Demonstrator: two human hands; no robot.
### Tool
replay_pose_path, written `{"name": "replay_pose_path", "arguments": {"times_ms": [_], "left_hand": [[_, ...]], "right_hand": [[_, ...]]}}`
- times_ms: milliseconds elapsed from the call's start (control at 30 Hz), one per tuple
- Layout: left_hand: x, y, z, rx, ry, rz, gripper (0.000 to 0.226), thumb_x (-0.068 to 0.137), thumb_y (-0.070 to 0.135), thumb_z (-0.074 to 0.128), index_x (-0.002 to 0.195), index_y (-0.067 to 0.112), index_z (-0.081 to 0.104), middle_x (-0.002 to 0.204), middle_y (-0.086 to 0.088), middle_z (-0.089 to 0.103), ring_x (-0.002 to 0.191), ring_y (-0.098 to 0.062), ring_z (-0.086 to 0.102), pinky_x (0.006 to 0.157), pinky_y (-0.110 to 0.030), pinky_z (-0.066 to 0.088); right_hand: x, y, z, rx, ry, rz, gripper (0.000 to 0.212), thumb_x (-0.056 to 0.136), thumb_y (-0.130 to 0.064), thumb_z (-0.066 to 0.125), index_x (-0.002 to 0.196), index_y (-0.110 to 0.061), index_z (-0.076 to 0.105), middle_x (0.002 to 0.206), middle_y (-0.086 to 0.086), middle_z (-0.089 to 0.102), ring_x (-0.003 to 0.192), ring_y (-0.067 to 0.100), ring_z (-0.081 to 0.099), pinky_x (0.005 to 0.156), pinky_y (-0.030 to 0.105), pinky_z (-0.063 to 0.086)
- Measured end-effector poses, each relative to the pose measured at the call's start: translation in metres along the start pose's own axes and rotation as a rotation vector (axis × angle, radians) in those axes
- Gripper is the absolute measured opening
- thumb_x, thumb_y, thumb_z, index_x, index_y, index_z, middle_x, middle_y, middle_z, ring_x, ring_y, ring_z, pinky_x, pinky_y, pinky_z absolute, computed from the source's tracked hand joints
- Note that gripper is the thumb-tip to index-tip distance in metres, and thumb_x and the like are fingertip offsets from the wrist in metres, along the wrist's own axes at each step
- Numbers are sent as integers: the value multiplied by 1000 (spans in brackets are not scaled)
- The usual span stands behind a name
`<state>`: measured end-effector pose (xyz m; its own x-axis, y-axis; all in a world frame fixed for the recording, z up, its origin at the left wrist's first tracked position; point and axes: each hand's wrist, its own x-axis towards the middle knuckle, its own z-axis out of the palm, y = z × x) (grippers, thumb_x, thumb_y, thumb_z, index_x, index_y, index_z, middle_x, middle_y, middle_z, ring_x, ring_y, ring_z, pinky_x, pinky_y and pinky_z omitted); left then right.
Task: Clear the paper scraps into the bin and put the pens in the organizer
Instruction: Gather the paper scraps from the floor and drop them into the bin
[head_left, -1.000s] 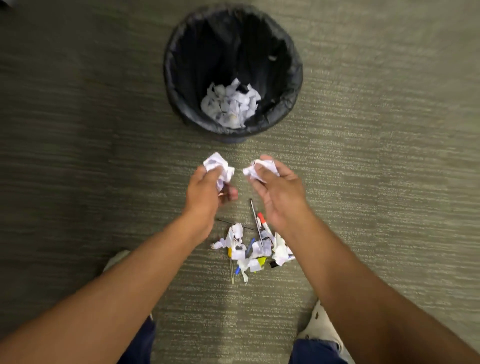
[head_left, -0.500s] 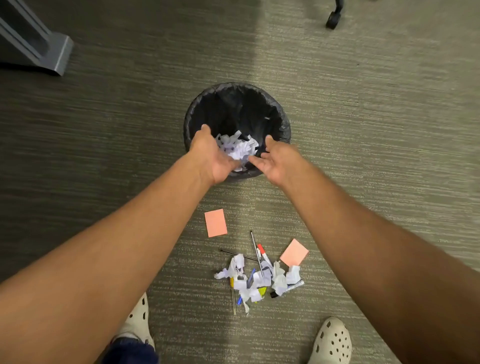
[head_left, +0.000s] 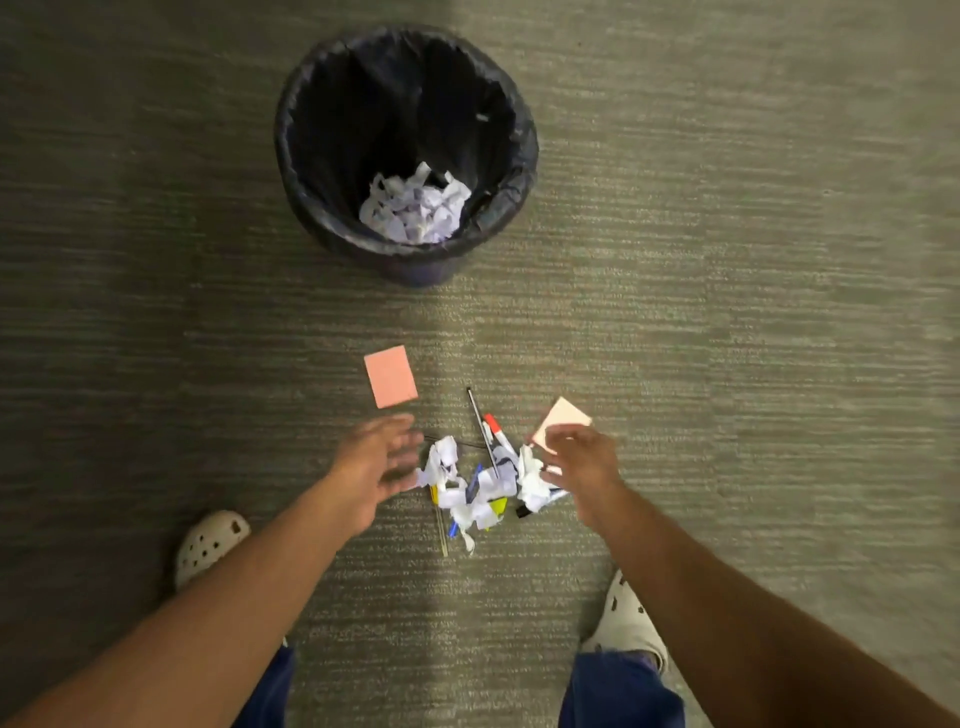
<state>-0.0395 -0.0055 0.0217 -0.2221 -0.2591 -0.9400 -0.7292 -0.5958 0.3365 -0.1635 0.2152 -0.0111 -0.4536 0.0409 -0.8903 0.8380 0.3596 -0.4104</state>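
A black lined bin (head_left: 311, 197) stands on the carpet ahead, with crumpled white paper (head_left: 415, 205) at its bottom. Below it lies a heap of white paper scraps (head_left: 480, 486) mixed with several pens; a red-capped marker (head_left: 493, 427) and a thin dark pen (head_left: 475, 410) stick out at the top. My left hand (head_left: 376, 462) hovers open at the heap's left edge, blurred. My right hand (head_left: 579, 462) hovers open at its right edge, fingers spread over the scraps. Both hands hold nothing. No organizer shows.
Two pink sticky notes lie on the carpet: one (head_left: 390, 375) above my left hand, another (head_left: 563, 415) partly behind my right hand. My pale clogs (head_left: 210, 543) (head_left: 626, 618) flank the heap below.
Both hands carried crumpled scraps to the bin and let them go into it. They have since drawn back, empty, to either side of the heap.
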Motion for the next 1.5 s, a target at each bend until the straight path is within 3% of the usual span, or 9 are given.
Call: {"name": "replay_pose_path", "arguments": {"times_ms": [100, 333, 500, 667, 867, 1133, 1300, 1367, 1500], "left_hand": [[29, -53, 7, 150, 38, -13, 11, 99, 21, 72, 109, 26, 73, 128, -4, 71, 104, -20, 66, 77, -38, 59], [101, -129, 23, 924, 29, 316, 84, 84, 28, 88, 157, 30, 47, 171, -13, 30, 152, -33, 42, 116, -40, 42], [147, -160, 26, 1223, -36, 497, 103, 86, 44, 84, 166, 46, 18, 178, -7, -10, 158, -44, 28, 119, -53, 44], [172, -175, 40, 1530, -10, 570, 100, 91, 60, 70, 166, 45, 7, 177, -10, -4, 156, -51, 22, 125, -60, 33], [177, -160, 46, 1551, 63, 613, 59, 103, 19, 63, 159, 27, 44, 171, -6, 22, 141, -38, 40, 121, -47, 42], [184, -131, 46, 1413, 134, 534, 29, 101, 5, 58, 124, -3, 73, 127, -20, 67, 108, -36, 70, 95, -42, 56], [155, -125, 39, 829, 270, 298, 23, 91, 16, 79, 111, 4, 81, 89, -11, 76, 63, -12, 61, 52, -23, 41], [135, -118, 37, 598, 298, 220, 32, 88, 22, 85, 116, 7, 80, 96, -7, 81, 61, -3, 63, 42, -15, 41], [83, -87, 35, 126, 262, 167, 10, 84, 14, 88, 82, 15, 78, 84, -5, 82, 68, -17, 79, 72, -34, 69]], "right_hand": [[24, 52, -20, -515, 175, -129, 9, 89, -7, 74, 98, -10, 75, 109, 20, 75, 100, 36, 70, 83, 34, 52], [81, 114, -28, -978, 148, -281, 84, 84, -29, 82, 156, -25, 39, 156, 19, 36, 141, 39, 43, 117, 43, 39], [110, 140, -8, -1236, 64, -449, 107, 80, -48, 81, 161, -43, 11, 170, 13, 6, 153, 43, 19, 119, 57, 36], [133, 156, 4, -1346, 14, -409, 91, 92, -39, 73, 161, -44, 15, 173, 5, 1, 155, 46, 10, 119, 60, 36], [136, 146, 3, -1387, 97, -548, 53, 95, -11, 69, 144, -23, 54, 158, 9, 29, 139, 41, 31, 105, 47, 52], [147, 128, -6, -1220, 45, -531, 29, 91, -1, 69, 116, -13, 75, 135, 6, 55, 124, 32, 50, 106, 38, 48], [123, 113, -5, -524, 197, -335, 19, 86, -8, 79, 105, -9, 78, 121, 11, 74, 89, 21, 72, 65, 8, 49], [106, 103, -1, -196, 70, -148, 30, 85, -4, 82, 114, -3, 75, 122, 13, 74, 77, 16, 75, 70, 15, 59], [51, 68, 11, 365, -266, -32, 22, 90, 2, 74, 111, 6, 69, 111, 20, 71, 95, 27, 70, 86, 37, 64]]}}
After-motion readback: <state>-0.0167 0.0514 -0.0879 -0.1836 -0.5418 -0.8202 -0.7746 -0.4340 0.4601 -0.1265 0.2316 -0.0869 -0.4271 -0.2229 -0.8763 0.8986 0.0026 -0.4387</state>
